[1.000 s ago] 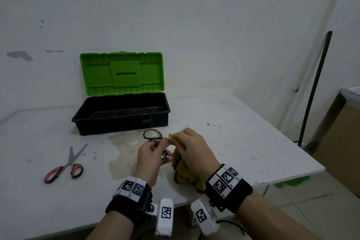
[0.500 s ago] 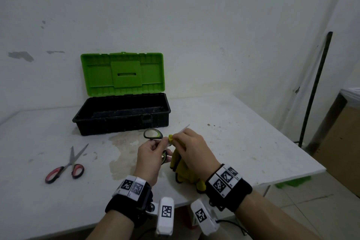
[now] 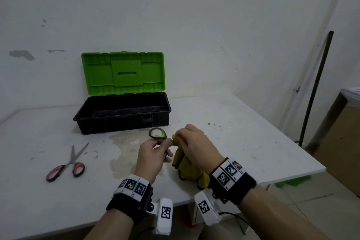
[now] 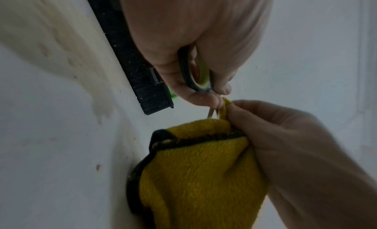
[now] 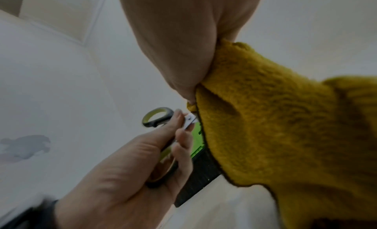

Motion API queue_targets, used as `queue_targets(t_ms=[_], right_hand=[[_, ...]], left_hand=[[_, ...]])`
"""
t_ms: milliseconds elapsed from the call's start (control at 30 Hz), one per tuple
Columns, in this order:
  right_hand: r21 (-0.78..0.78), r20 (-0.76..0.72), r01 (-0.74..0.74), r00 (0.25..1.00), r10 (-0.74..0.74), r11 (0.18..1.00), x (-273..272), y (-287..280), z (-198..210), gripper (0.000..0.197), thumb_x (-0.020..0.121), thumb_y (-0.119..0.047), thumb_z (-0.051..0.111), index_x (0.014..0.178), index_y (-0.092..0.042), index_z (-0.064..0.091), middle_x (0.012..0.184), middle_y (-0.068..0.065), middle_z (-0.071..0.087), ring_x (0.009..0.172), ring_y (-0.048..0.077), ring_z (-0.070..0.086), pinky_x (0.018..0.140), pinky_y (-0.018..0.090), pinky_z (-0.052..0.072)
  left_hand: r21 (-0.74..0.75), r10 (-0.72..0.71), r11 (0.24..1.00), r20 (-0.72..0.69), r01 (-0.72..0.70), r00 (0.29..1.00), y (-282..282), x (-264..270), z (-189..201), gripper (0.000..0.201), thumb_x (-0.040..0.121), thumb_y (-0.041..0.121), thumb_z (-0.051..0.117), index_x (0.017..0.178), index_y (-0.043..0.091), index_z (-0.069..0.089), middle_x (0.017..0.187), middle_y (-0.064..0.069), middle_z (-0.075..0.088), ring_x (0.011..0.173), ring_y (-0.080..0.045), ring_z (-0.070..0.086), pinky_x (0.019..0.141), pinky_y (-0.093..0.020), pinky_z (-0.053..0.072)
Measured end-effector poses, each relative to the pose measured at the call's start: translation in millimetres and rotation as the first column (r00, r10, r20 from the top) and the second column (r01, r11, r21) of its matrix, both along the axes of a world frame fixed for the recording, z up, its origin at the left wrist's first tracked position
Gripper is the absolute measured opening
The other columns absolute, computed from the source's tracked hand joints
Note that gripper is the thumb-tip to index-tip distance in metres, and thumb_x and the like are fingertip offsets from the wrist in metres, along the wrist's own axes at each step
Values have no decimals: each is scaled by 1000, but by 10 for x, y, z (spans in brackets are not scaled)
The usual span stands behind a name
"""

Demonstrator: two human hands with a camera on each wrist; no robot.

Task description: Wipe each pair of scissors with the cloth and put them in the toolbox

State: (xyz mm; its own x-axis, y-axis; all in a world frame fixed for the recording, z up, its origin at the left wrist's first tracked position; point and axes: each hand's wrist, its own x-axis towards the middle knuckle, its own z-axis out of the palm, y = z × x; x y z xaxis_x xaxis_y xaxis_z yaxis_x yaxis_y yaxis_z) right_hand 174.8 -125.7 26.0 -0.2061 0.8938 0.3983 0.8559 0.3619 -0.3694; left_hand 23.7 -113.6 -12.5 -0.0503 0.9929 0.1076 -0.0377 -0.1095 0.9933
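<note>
My left hand (image 3: 153, 152) grips the green-and-black handled scissors (image 3: 157, 133) by their handles above the table's middle; one handle ring (image 5: 157, 117) sticks out past my thumb. My right hand (image 3: 191, 142) pinches the yellow cloth (image 3: 187, 169) around the blades, which are hidden inside it. In the left wrist view the cloth (image 4: 195, 168) hangs down from my right fingers (image 4: 255, 113). A second pair, the red-handled scissors (image 3: 67, 163), lies on the table at the left. The toolbox (image 3: 122, 115) stands open behind, green lid (image 3: 123, 73) up, its black tray looking empty.
The white table (image 3: 243, 142) has a stained patch in front of the toolbox and ends close on the right. A dark pole (image 3: 315, 87) leans against the wall at the right, beside a cardboard box (image 3: 342, 142) on the floor.
My right hand with the cloth slid along the blades toward the handles; the blade tip that stuck out past my fingers is now covered. The rest has not moved.
</note>
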Motion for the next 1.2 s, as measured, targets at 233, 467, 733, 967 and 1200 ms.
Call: queue_targets(t_ms=[233, 467, 733, 967, 1200], right_hand=[[100, -171, 102, 982, -84, 990, 221, 62, -19, 17, 100, -33, 50, 93, -20, 61, 91, -5, 58, 83, 15, 55, 73, 36, 49], [110, -91, 42, 995, -32, 993, 87, 17, -67, 20, 99, -29, 53, 95, -15, 67, 92, 0, 61, 84, 19, 56, 73, 40, 50], [90, -252, 160, 958, -133, 983, 194, 57, 17, 20, 99, -27, 53, 99, -16, 71, 90, 1, 61, 83, 18, 56, 77, 35, 49], [43, -107, 87, 991, -82, 995, 0, -43, -58, 23, 101, -25, 48, 101, -13, 67, 93, 4, 58, 84, 21, 57, 75, 35, 48], [41, -194, 167, 968, -156, 985, 143, -12, 87, 21, 100, -24, 52, 100, -14, 70, 92, 4, 61, 85, 20, 56, 77, 33, 47]], left_hand=[[-139, 37, 990, 184, -11, 982, 2, -19, 4, 20, 97, 19, 64, 92, -1, 68, 67, -11, 61, 60, -16, 58, 51, -24, 53], [-220, -20, 971, 314, 93, 949, -24, 74, 38, 17, 96, 17, 64, 97, 0, 67, 70, -8, 60, 54, -10, 56, 48, -19, 50], [-194, -1, 979, 293, 61, 956, -37, 54, 40, 22, 97, 17, 64, 96, -4, 66, 65, -11, 58, 53, -13, 54, 48, -20, 50], [-168, -29, 983, 231, 69, 973, -67, 95, 11, 21, 98, 15, 62, 97, -5, 66, 67, -12, 60, 57, -15, 55, 48, -23, 48], [-214, 33, 977, 258, 24, 966, -83, 51, -9, 24, 97, 20, 64, 100, -4, 67, 78, -14, 64, 56, -13, 61, 50, -22, 54]])
